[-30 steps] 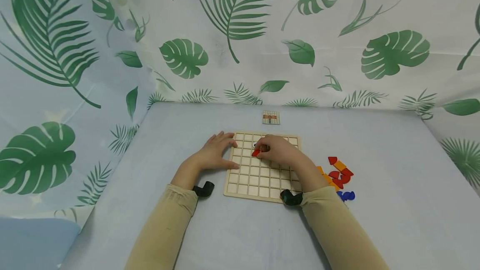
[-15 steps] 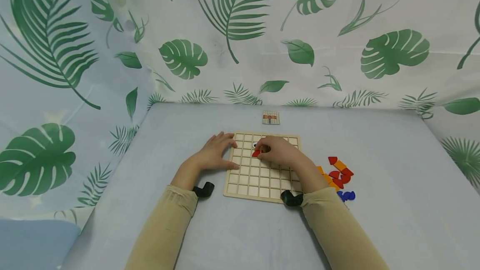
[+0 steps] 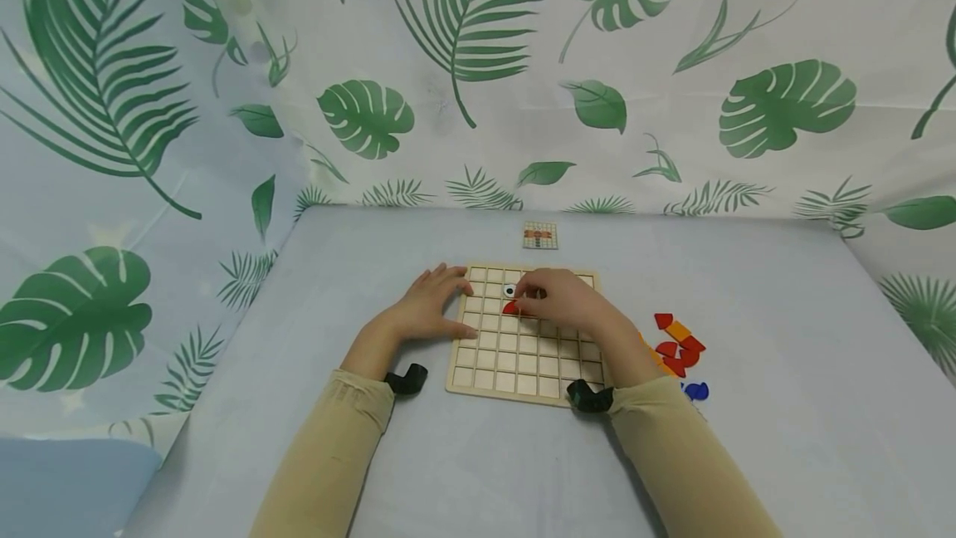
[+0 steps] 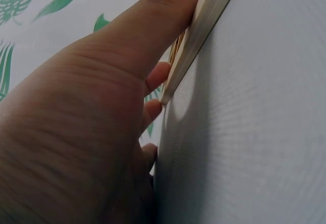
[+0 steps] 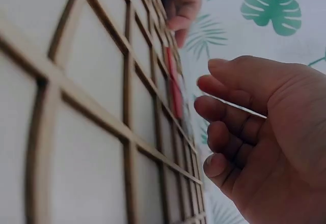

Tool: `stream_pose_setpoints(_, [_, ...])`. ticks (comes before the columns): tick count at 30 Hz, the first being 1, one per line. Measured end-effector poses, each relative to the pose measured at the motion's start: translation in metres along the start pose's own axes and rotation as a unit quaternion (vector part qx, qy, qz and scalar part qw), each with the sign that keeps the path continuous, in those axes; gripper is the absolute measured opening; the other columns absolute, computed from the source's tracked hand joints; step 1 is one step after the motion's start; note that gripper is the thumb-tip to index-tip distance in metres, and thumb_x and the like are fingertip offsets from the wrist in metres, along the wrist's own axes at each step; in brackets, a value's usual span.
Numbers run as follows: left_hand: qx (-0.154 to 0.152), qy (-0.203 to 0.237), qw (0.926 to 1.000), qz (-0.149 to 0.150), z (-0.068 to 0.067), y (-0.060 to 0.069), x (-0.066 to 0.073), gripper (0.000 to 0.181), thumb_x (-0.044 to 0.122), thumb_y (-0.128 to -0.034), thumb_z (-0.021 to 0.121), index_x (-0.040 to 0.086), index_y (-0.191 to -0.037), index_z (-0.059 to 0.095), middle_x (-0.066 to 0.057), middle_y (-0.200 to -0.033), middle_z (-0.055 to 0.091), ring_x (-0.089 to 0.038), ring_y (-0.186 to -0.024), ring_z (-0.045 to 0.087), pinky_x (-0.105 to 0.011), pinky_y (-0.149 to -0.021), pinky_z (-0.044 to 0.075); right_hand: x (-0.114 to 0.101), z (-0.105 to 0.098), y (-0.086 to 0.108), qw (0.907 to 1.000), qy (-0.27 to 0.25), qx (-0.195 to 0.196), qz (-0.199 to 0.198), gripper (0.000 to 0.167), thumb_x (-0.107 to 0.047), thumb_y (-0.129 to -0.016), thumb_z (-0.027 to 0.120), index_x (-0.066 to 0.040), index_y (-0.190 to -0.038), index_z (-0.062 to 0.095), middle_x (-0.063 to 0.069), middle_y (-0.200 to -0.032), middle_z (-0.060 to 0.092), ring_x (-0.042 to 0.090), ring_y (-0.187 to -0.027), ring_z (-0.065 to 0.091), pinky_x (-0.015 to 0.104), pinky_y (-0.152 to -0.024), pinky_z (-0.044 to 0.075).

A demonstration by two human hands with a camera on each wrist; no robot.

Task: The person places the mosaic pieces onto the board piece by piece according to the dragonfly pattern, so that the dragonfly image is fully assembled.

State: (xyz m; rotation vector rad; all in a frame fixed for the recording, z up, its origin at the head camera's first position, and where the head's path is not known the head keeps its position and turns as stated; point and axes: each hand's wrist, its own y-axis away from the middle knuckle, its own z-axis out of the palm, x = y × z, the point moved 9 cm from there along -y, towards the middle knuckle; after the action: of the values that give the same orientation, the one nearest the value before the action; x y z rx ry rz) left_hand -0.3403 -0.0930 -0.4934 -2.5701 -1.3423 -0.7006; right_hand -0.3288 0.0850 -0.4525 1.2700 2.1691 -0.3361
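A wooden grid board [image 3: 504,359] lies on the table in the head view. My left hand [image 3: 426,304] spreads along its left side, with thumb and fingertips touching the rim. My right hand [image 3: 562,299] hovers over the upper middle cells, its fingers loosely bent with nothing between them. Just left of those fingers, a red curved piece [image 3: 511,307] lies in a cell, below a white disc with a black eye dot [image 3: 510,291]. In the right wrist view, red pieces [image 5: 177,98] lie in the grid, apart from the fingertips. The right hand partly covers that row in the head view.
Right of the board lie loose red pieces [image 3: 689,355], orange pieces [image 3: 678,331] and blue pieces [image 3: 698,391], partly behind the right forearm. A small pattern card [image 3: 540,235] lies beyond the board. A leaf-print cloth [image 3: 493,139] hangs at the back.
My right hand has shifted slightly right and lifted off the red piece, so the eye disc and more of the red row show. The left hand stays where it was.
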Motion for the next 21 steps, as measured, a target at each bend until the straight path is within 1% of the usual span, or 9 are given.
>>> stream_pose_setpoints(4, [0.003,-0.004,1.0000,0.004,0.001,-0.001,0.001,0.063,0.065,-0.0752,0.072,0.027,-0.120,0.049,-0.004,-0.157,0.025,-0.032,-0.147,0.007,-0.044,-0.118,0.002,0.005,-0.015,0.011,0.9999,0.004,0.009,-0.001,0.015,-0.027,-0.096,0.062,-0.018,-0.106,0.068,-0.004,-0.094,0.063,0.017,-0.084,0.055,0.036,-0.073,0.047])
stream_pose_setpoints(8, [0.001,-0.008,1.0000,0.005,0.001,-0.002,0.000,0.064,0.065,-0.0752,0.072,0.027,-0.121,0.049,-0.004,-0.157,0.025,-0.032,-0.147,0.007,-0.044,-0.118,0.001,0.016,-0.032,0.026,0.9997,0.010,0.023,0.007,0.020,-0.029,-0.097,0.062,-0.015,-0.109,0.068,-0.004,-0.097,0.063,0.018,-0.085,0.055,0.037,-0.074,0.047])
stream_pose_setpoints(13, [0.000,-0.008,1.0000,0.004,0.001,-0.001,-0.001,0.065,0.065,-0.0753,0.072,0.026,-0.121,0.049,-0.004,-0.157,0.024,-0.031,-0.147,0.006,-0.043,-0.118,0.001,0.037,-0.052,0.048,0.9986,0.017,0.035,0.034,0.023,-0.031,-0.097,0.061,-0.013,-0.111,0.068,-0.001,-0.095,0.062,0.020,-0.083,0.053,0.037,-0.071,0.046])
stream_pose_setpoints(21, [-0.001,-0.007,1.0000,0.002,0.000,0.001,0.001,0.064,0.065,-0.0757,0.072,0.026,-0.121,0.049,-0.004,-0.158,0.024,-0.031,-0.147,0.007,-0.043,-0.118,0.001,0.071,-0.081,0.091,0.9939,0.044,0.054,0.086,0.026,-0.033,-0.096,0.063,-0.013,-0.112,0.068,0.001,-0.093,0.060,0.022,-0.081,0.052,0.034,-0.067,0.049])
